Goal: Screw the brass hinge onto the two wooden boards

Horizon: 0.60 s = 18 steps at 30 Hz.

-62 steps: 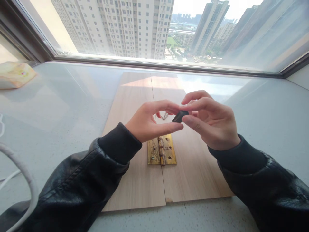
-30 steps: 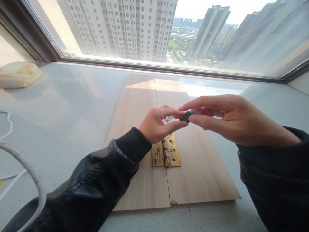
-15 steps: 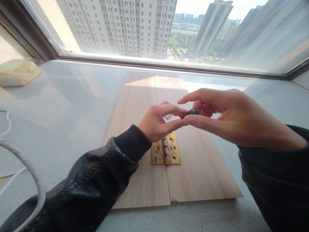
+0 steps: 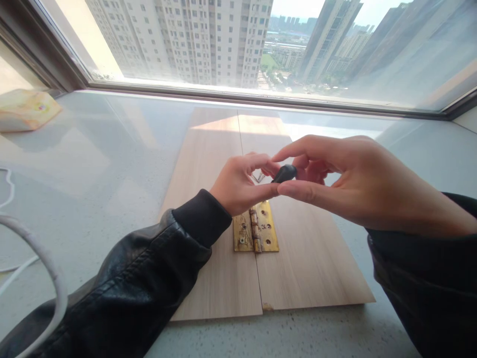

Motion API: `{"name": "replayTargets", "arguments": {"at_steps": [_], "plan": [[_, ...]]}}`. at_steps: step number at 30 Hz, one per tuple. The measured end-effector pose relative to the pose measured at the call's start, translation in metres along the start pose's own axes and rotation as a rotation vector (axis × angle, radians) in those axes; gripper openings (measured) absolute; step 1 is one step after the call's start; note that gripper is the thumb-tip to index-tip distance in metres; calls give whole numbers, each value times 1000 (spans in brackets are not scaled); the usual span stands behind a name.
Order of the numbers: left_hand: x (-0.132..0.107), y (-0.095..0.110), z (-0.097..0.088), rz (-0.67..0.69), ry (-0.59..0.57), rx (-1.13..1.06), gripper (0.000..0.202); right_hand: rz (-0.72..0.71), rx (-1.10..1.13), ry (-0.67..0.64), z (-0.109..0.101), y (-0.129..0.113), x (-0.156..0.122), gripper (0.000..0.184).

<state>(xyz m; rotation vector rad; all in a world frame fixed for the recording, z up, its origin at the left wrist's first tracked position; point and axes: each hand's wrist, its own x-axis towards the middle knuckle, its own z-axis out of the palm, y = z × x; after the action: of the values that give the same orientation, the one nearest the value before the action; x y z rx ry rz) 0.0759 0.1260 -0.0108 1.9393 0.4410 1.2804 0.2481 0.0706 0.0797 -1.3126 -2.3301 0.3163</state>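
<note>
My left hand [image 4: 238, 181] pinches the left end of a small black rounded piece [image 4: 286, 173], which looks like a stubby handle; its other end is hidden by the fingers. From the right, my right hand [image 4: 335, 174] closes on the same piece, thumb below it and fingers curled at its far end, index finger arched above. Under my hands lies a worn brass hinge [image 4: 267, 233], spread flat across the seam of two pale wooden boards [image 4: 305, 268]. A screw head shows in its left leaf, while holes in the right leaf look bare. Small silver metal bits [image 4: 260, 177] show behind my left fingers.
The boards rest on a speckled white sill [image 4: 112, 164] below a large window with a dark frame [image 4: 223, 97]. A white cable [image 4: 55, 278] loops at the lower left. At the far left is a pale, colourfully printed packet [image 4: 30, 109].
The black piece has shifted slightly left and tilted up, showing more of itself. My right index fingertip has come down close to my left fingers. The hinge and boards stay in place.
</note>
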Motion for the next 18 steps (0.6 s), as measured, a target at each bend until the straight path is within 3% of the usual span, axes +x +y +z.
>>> {"name": "replayTargets", "arguments": {"at_steps": [4, 6, 9, 12, 15, 18], "plan": [[0, 2, -4, -100, -158, -47, 15, 24, 66, -55, -7, 4, -6, 21], [0, 6, -3, -124, -188, -5, 23, 46, 25, -31, -8, 6, -5, 24], [0, 9, 1, -84, -102, 54, 40, 61, -64, 21, -6, 5, -1, 33], [1, 7, 5, -19, 19, 73, 27, 58, -130, 58, -3, 3, 2, 42], [1, 3, 3, 27, 9, 51, 18, 28, -131, 75, -1, 3, 1, 39], [0, 0, -1, 12, -41, 50, 14, 2, -22, -14, -5, 7, -3, 31]]}}
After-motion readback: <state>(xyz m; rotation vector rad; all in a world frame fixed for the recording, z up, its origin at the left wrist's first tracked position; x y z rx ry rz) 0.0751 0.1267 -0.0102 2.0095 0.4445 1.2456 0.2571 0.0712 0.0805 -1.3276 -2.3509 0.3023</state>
